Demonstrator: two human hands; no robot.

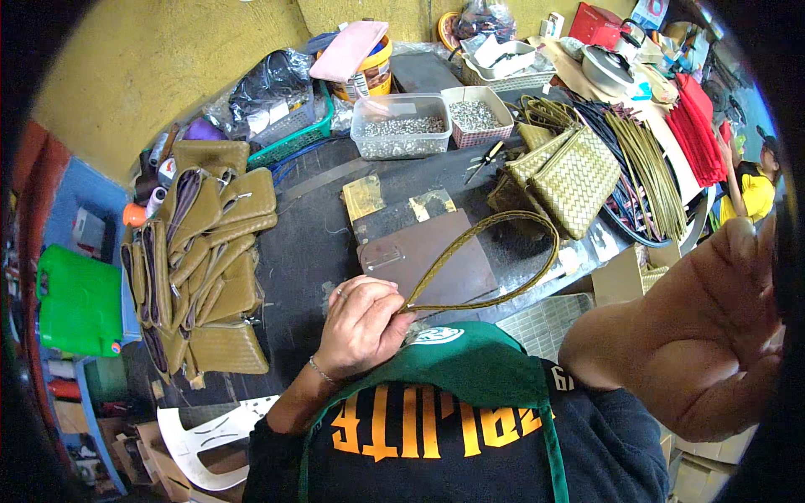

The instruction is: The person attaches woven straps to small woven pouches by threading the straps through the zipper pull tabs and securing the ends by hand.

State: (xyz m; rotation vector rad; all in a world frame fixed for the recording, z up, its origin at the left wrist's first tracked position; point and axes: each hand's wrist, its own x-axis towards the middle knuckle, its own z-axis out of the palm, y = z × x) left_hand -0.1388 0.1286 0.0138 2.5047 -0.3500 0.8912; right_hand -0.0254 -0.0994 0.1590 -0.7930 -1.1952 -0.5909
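My left hand (360, 323) is closed in a pinch on the joined ends of an olive-gold braided strap (555, 245), which loops out to the right over the table. Under the loop lies a flat brown board (453, 264). My right arm is raised close to the camera, and my right hand (738, 277) is cut off by the right rim, so its fingers cannot be made out well. Past the loop stand woven olive-gold bags (577, 180). A heap of olive zippered pouches (214, 268) lies to the left.
Behind the board are a clear tub (401, 126) and a basket (478, 117) of small metal pieces. A tool with a yellow handle (486, 159) lies beside the bags. Bundled olive strips (646, 176) and red material (696, 130) lie at right, near another person (752, 189).
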